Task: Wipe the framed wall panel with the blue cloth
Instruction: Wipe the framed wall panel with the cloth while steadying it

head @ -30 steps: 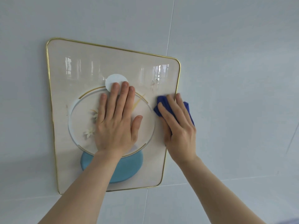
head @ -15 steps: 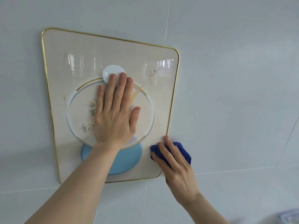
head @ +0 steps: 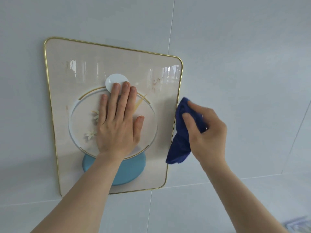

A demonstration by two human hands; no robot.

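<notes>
The framed wall panel (head: 70, 68) hangs on a pale tiled wall: cream surface, thin gold frame, a ring design with small flowers, a white disc and a light-blue disc. My left hand (head: 117, 121) lies flat on the ring, fingers together, fingertips on the white disc. My right hand (head: 207, 132) grips the dark blue cloth (head: 180, 142) bunched between thumb and fingers, just off the panel's right edge. The cloth hangs down loosely and overlaps the gold frame. Brownish smudges (head: 155, 82) show on the upper right of the panel.
The tiled wall (head: 244, 64) surrounds the panel, with grout lines running vertically above the panel and horizontally below it. A blurred pale object (head: 297, 224) shows at the bottom right corner.
My right hand slid down the panel's right edge with the cloth, then lifted back up and off the surface, now pinching the cloth so it dangles. My left hand stayed pressed on the ring.
</notes>
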